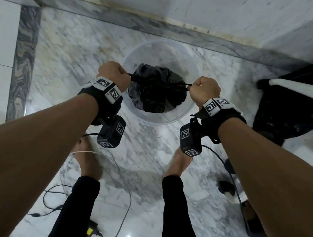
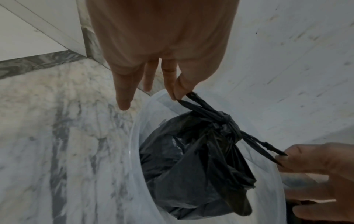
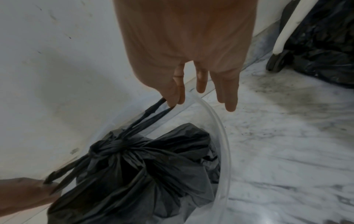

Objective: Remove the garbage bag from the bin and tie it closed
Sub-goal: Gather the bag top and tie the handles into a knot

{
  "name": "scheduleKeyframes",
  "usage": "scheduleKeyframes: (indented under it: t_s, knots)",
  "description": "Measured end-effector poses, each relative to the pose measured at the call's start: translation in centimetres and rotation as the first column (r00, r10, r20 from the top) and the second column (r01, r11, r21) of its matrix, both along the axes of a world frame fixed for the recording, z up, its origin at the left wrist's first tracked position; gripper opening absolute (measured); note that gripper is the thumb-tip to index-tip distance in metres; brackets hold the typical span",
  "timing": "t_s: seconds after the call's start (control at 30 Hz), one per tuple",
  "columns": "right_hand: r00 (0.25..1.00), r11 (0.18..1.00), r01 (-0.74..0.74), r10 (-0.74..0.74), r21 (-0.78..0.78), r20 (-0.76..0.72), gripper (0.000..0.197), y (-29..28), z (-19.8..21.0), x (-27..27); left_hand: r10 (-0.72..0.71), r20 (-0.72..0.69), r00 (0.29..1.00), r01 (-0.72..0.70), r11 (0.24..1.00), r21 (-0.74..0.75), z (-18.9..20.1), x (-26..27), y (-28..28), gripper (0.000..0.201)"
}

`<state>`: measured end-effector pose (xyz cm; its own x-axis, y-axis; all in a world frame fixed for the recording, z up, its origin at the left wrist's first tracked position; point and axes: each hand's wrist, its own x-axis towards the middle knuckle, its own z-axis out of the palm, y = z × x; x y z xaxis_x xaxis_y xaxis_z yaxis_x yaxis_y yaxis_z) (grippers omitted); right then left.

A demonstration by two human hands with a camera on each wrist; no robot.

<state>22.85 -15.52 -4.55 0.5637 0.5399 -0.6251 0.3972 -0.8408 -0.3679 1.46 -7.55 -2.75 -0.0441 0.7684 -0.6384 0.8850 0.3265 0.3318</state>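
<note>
Beside the clear bin [image 1: 186, 113] a black sack [image 1: 283, 113] crowds the wall; left hand [image 1: 113, 76] and right hand [image 1: 205, 91] each pinch the knotted garbage bag's [image 1: 154, 96] ties.

Black bag [image 1: 156, 92], grey-veined marble floor [image 1: 71, 51]

No word, brand or number can be read anywhere here. The only printed marks are black-and-white square code patterns, not letters: 2 on the white band [image 1: 104, 87] at the left wrist, 2 on the white band [image 1: 216, 106] at the right wrist, and more on the black camera boxes hanging under each wrist, left [image 1: 112, 132] and right [image 1: 190, 140].
</note>
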Motion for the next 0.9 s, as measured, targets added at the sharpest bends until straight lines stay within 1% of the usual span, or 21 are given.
scheduleKeyframes:
  t_s: [0.1, 0.2, 0.27, 0.33, 0.4, 0.43, 0.5, 0.53, 0.6, 0.63, 0.73, 0.83, 0.9]
  knots:
    - [0.999, 0.994, -0.038, 0.04, -0.099, 0.019, 0.017, -0.3, -0.1, 0.0, 0.006, -0.002, 1.0, -0.006, 1.0, -0.025, -0.3, 0.2, -0.4, 0.02]
    - [1.0, 0.992, 0.017, -0.018, -0.127, -0.011, 0.029, -0.5, -0.5, -0.1, 0.022, 0.003, 1.0, -0.022, 0.999, -0.03, -0.3, 0.1, -0.3, 0.013]
    - [1.0, 0.991, 0.005, -0.008, -0.137, -0.024, 0.033, -0.3, -0.5, -0.1, 0.019, -0.003, 1.0, -0.019, 0.999, -0.03, -0.3, -0.1, -0.1, 0.012]
    - [0.998, 0.984, -0.053, 0.05, -0.168, -0.026, 0.03, -0.1, -0.5, 0.3, 0.004, -0.006, 1.0, -0.004, 1.0, -0.028, -0.3, -0.2, 0.0, 0.016]
    - [0.993, 0.972, -0.122, 0.12, -0.203, -0.024, 0.016, -0.1, -0.5, 0.7, -0.001, -0.006, 1.0, 0.001, 0.999, -0.035, -0.3, -0.2, 0.1, 0.02]
    - [0.99, 0.966, -0.142, 0.14, -0.216, -0.024, 0.012, 0.0, -0.5, 0.8, -0.001, -0.009, 1.0, 0.001, 0.999, -0.038, -0.3, -0.2, 0.1, 0.017]
    - [0.991, 0.967, -0.135, 0.132, -0.215, -0.028, 0.005, -0.1, -0.7, 0.9, -0.006, -0.016, 1.0, 0.005, 1.0, -0.031, -0.3, -0.2, 0.2, 0.011]
    - [0.992, 0.971, -0.124, 0.121, -0.202, -0.025, 0.008, -0.2, -1.0, 0.9, -0.009, -0.02, 1.0, 0.008, 1.0, -0.026, -0.3, -0.2, 0.2, 0.011]
    - [0.996, 0.979, -0.092, 0.09, -0.184, -0.017, 0.025, -0.3, -1.3, 1.0, -0.013, -0.026, 1.0, 0.012, 0.999, -0.03, -0.2, -0.2, 0.2, 0.01]
    - [0.997, 0.98, -0.077, 0.075, -0.181, -0.02, 0.028, -0.4, -1.4, 1.0, -0.014, -0.026, 1.0, 0.013, 0.999, -0.036, -0.2, -0.1, 0.2, 0.01]
    - [0.998, 0.984, -0.06, 0.056, -0.167, -0.032, 0.029, -0.4, -1.6, 1.0, -0.017, -0.036, 0.999, 0.016, 0.999, -0.032, -0.1, -0.1, 0.2, 0.02]
    - [0.997, 0.979, -0.083, 0.08, -0.188, -0.023, 0.029, -0.3, -1.5, 1.1, -0.04, -0.054, 0.998, 0.039, 0.999, -0.02, -0.1, -0.2, 0.2, 0.028]
    - [0.994, 0.972, -0.108, 0.108, -0.207, -0.012, 0.022, -0.2, -1.3, 1.1, -0.047, -0.057, 0.997, 0.046, 0.999, -0.019, -0.1, -0.2, 0.1, 0.03]
